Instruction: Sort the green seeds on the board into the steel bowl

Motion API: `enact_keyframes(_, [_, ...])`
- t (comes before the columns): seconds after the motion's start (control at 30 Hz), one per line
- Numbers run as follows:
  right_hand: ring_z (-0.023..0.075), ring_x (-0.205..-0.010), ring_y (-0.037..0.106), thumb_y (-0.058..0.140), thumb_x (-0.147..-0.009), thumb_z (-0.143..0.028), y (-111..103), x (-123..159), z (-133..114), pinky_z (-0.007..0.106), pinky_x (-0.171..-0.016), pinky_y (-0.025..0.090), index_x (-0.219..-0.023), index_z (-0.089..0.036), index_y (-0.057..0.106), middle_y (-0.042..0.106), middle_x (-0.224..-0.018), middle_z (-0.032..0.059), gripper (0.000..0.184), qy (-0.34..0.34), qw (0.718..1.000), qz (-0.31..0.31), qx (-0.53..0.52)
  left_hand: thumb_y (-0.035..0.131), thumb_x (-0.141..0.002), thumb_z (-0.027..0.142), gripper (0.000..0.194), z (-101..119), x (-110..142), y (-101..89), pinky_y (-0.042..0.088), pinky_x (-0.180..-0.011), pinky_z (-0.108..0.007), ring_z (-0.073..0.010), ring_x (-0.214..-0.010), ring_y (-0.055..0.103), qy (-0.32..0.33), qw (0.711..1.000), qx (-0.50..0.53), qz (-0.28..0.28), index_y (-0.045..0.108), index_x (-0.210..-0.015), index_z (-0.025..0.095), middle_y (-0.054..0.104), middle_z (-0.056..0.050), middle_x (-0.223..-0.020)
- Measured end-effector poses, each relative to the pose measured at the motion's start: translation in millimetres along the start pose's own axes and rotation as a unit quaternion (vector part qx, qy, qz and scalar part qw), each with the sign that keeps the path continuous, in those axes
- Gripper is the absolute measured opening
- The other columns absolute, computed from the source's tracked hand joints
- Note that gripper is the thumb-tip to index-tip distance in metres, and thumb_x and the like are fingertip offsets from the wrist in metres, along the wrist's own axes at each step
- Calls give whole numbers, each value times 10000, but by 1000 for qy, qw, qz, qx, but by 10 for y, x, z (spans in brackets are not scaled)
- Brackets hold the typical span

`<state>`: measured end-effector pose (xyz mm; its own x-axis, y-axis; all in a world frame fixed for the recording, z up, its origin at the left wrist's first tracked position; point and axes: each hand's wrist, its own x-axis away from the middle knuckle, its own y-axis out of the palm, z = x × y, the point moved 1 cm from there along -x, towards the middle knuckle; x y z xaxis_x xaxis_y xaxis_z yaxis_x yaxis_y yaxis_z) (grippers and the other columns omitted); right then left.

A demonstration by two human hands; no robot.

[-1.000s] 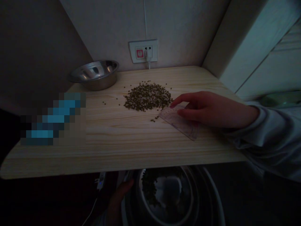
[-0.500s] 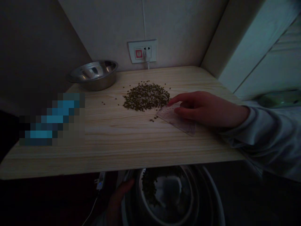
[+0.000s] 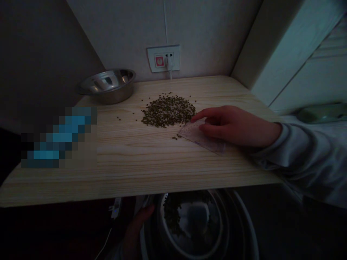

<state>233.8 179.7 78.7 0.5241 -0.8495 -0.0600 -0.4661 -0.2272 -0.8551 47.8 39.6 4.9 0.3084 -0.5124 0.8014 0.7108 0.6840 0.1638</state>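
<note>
My right hand (image 3: 227,126) is closed on a thin, see-through plastic piece (image 3: 199,135) with fine marks along its edge. The piece lies low over the wooden tabletop (image 3: 121,159), its left tip beside a few stray beans. Just beyond my fingertips spreads a pile of small green beans (image 3: 168,110), like mung beans. Below the table's front edge, my left hand (image 3: 139,224) grips the left side of a large metal basin (image 3: 253,231). A shiny round bottom with dark beans shows inside it. Dimness hides most of the left fingers.
A steel bowl (image 3: 114,90) stands at the table's back left. A wall socket (image 3: 163,59) with a plug in it is behind the beans. A blurred-out blue object (image 3: 59,139) lies at the left. A white cable (image 3: 105,242) hangs below the table.
My right hand and the plastic piece have shifted very slightly left and the piece lies a bit flatter. The bean pile and my left hand on the basin look the same.
</note>
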Motion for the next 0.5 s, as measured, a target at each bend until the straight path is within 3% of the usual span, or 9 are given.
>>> enact_keyframes(0.2, [64, -440, 415, 470, -760, -223, 43, -30, -15, 224, -461, 291, -948, -171, 574, 478, -492, -49, 221, -4, 1000, 29, -2, 502, -681, 53, 394, 33, -53, -50, 463, -470, -136, -79, -356, 527, 12, 999, -43, 19, 575, -325, 206, 568, 26, -361])
enact_keyframes(0.33, [66, -462, 418, 481, -758, -224, 55, -43, -18, 226, -481, 292, -938, -170, 563, 474, -509, -50, 205, -9, 999, 38, 0, 526, -653, 78, 325, 4, -129, -114, 494, -512, -195, -127, -426, 575, 28, 998, -54, -5, 601, -365, 209, 616, 3, -436])
enact_keyframes(0.5, [70, -485, 416, 481, -760, -224, 64, -42, -9, 231, -506, 290, -952, -180, 564, 477, -529, -49, 214, -16, 999, 32, -14, 557, -615, 144, 287, -48, -139, -102, 520, -635, -293, -195, -517, 618, -7, 999, -16, -36, 576, -343, 233, 604, 1, -420])
